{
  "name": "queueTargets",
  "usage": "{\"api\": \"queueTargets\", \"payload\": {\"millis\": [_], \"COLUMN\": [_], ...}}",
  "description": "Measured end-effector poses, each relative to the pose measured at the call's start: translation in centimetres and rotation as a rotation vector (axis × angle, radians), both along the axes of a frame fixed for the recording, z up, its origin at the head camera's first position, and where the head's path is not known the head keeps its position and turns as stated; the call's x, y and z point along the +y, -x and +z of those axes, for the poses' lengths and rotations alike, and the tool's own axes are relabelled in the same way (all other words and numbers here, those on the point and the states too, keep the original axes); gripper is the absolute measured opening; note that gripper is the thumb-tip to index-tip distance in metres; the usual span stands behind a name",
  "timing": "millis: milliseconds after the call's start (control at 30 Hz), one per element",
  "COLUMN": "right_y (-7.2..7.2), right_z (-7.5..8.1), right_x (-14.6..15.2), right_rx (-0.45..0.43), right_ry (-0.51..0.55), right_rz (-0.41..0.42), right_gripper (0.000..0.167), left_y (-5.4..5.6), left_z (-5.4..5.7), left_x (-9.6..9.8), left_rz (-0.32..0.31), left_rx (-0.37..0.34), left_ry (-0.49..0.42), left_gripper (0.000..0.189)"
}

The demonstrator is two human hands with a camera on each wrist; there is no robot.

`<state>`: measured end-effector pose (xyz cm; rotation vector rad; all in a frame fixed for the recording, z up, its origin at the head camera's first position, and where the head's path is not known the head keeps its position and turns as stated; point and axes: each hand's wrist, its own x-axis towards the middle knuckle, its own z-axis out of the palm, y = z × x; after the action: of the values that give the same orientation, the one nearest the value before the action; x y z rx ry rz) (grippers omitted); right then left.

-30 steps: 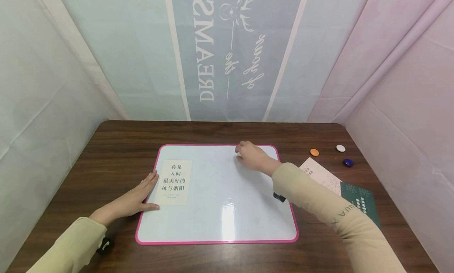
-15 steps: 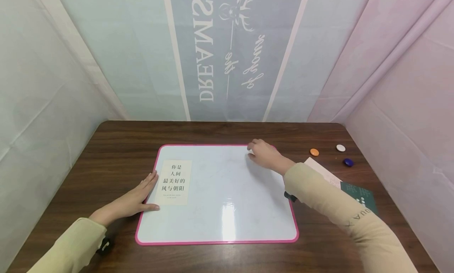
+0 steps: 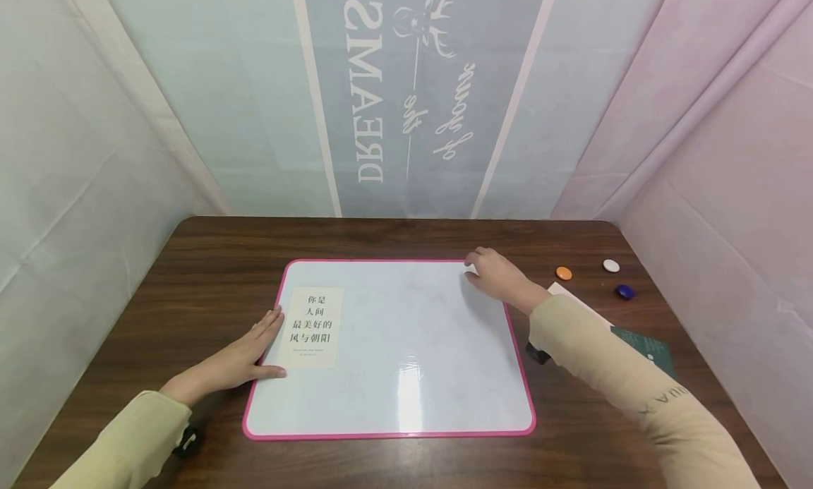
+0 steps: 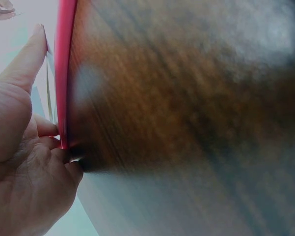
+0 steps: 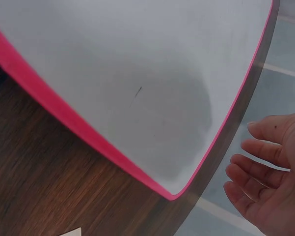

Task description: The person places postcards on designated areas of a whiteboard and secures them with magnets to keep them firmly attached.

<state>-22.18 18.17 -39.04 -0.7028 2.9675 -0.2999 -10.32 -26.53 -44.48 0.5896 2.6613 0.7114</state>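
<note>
A whiteboard point(image 3: 413, 327) with a pink rim lies flat on the wooden table. On its left part is a cream card point(image 3: 333, 334) printed with dark Chinese characters. My left hand point(image 3: 231, 362) rests at the board's left edge with the thumb on the white surface; in the left wrist view this hand point(image 4: 27, 142) meets the pink rim. Above the far right corner of the board hovers my right hand point(image 3: 498, 274), holding nothing. The right wrist view shows that hand point(image 5: 270, 172) with loosely bent fingers, apart from the board's corner point(image 5: 172, 194).
Right of the board lie an orange round magnet-like disc point(image 3: 563, 273), a white disc point(image 3: 611, 266) and a dark blue disc point(image 3: 625, 292). A pale pink card point(image 3: 578, 297) and a green card point(image 3: 643, 344) are partly under the right sleeve. Fabric curtains point(image 3: 254, 108) enclose the table.
My right hand has moved to the right across the far part of the board towards its corner, and its sleeve covers more of the pink card. The left hand stays put.
</note>
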Motion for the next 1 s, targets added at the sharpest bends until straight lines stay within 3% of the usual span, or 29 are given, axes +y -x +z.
{"api": "queueTargets", "payload": {"millis": [700,1000], "right_y": [0.6,0.7], "right_z": [-0.1,0.4], "right_x": [5.4,7.3], "right_rx": [0.050,0.024], "right_ry": [0.050,0.050], "right_rz": [-0.092,-0.160], "right_gripper": [0.025,0.029], "left_y": [-0.1,-0.1], "left_z": [0.1,0.1], "left_x": [0.1,0.1], "left_rz": [-0.003,-0.005], "left_rx": [0.001,0.000], "left_ry": [0.004,0.002], "left_gripper": [0.103,0.102]}}
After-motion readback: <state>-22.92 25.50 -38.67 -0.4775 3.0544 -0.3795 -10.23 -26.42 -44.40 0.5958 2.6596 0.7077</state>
